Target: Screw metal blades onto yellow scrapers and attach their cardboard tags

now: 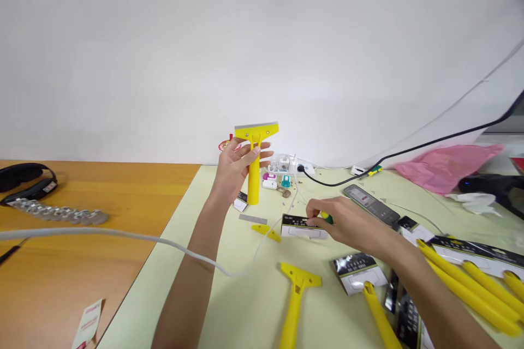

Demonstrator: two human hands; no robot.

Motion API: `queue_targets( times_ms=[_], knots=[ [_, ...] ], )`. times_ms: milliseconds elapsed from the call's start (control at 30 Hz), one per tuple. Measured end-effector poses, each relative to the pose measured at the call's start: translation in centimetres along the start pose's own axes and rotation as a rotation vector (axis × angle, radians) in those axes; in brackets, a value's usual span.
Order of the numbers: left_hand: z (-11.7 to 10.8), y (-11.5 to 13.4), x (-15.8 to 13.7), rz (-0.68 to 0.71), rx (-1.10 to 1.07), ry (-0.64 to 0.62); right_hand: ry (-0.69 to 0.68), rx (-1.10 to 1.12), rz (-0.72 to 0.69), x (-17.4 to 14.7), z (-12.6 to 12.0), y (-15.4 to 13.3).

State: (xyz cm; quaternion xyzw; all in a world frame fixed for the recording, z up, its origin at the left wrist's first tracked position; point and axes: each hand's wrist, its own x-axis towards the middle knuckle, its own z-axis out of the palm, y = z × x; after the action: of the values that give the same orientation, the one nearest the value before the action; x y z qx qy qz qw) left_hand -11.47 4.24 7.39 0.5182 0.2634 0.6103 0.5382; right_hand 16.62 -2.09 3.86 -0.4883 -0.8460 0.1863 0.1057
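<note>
Holding a scraper (pixel 254 182) in my left hand (pixel 234 165); probably light, stiff, best gripped below its blade (pixel 256 126). Right hand (pixel 341 218) curls round a green-yellow handle (pixel 327 217).

head camera; faces forward, down; hands (pixel 236 162) near; wall (pixel 245 54) beyond; single view

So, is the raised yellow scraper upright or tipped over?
Upright: the yellow scraper, held in the left grip, has its wide head on top and its handle pointing down.
</note>
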Motion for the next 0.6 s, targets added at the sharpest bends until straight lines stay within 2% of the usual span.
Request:
queue_targets(
  times_ms=[133,300,500,600],
  knots=[
    [0.3,-0.8,0.1,-0.062,-0.017,-0.058,0.063,-0.033,-0.089,-0.3,0.0,0.0],
    [1.1,-1.5,-0.1,-0.087,-0.014,-0.115,0.1,-0.055,-0.127,-0.8,-0.6,-0.6],
    [2.4,-1.8,-0.4,-0.105,-0.003,-0.135,0.066,-0.102,-0.06,-1.4,-1.0,-2.4],
    [3.1,-2.3,-0.5,-0.103,-0.021,-0.146,0.053,-0.134,-0.075,-1.5,-0.6,-3.3]
  ],
)
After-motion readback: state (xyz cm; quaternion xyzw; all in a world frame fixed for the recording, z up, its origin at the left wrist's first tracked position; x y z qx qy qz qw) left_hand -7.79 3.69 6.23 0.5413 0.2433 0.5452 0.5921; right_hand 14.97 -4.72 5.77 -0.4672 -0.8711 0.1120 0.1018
